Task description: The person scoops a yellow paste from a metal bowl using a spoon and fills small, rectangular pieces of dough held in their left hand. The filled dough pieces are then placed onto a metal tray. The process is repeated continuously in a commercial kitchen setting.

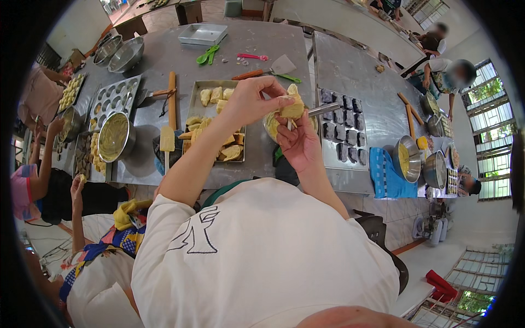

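Observation:
Above the table's near edge, a piece of pale yellow cake or bread (pixel 292 108) is held up between my two hands. My left hand (pixel 256 100) pinches it from the left with thumb and fingertips. From below and the right, my right hand (pixel 298 141) supports it with curled fingers. A metal handle (pixel 324 109) shows just right of my right fingers; whether I grip it is unclear. Partly hidden behind that hand is a bowl with yellow spread (pixel 270 125). Beneath my left forearm lies a rectangular metal tray (pixel 197 88) of yellow pieces, some with brown crust.
Right of my hands is a tray of dark purple pieces (pixel 344 125). A spatula (pixel 167 139), rolling pin (pixel 172 98) and steel bowl (pixel 116 137) lie left. Beyond are green measuring spoons (pixel 208 55) and a scraper (pixel 283 64). A co-worker (pixel 98 262) is close on my left.

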Demonstrator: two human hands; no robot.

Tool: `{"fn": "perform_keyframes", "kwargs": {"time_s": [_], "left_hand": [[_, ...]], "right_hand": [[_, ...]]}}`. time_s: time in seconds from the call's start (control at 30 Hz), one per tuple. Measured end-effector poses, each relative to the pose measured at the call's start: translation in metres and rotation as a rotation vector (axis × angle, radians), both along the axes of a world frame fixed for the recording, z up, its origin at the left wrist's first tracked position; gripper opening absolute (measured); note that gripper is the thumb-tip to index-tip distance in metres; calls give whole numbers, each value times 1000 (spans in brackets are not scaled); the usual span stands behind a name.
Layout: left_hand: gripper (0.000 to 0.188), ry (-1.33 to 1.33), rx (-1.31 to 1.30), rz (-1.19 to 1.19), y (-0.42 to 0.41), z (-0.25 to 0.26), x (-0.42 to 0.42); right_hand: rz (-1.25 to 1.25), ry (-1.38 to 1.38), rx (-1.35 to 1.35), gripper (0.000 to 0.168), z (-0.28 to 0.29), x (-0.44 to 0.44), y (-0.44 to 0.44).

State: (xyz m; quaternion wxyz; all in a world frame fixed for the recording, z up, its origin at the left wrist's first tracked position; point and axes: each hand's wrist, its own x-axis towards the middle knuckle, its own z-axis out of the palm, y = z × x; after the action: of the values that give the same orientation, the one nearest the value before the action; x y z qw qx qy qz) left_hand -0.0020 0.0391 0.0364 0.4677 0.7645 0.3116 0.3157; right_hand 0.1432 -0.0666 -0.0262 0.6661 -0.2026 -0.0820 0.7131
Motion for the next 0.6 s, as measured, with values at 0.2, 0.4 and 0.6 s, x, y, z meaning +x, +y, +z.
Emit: {"fn": "perform_keyframes", "kwargs": {"time_s": [0.2,0.4,0.6], "left_hand": [[24,-72,55,-12,-2,-5,-2],[26,-225,174,-16,-11,-11,-7],[33,-224,453,54,-37,5,-17]], "right_hand": [[0,-62,50,32,2,3,0],[-15,-93,32,25,2,3,-2],[3,-168,280,26,2,13,-5]]}}
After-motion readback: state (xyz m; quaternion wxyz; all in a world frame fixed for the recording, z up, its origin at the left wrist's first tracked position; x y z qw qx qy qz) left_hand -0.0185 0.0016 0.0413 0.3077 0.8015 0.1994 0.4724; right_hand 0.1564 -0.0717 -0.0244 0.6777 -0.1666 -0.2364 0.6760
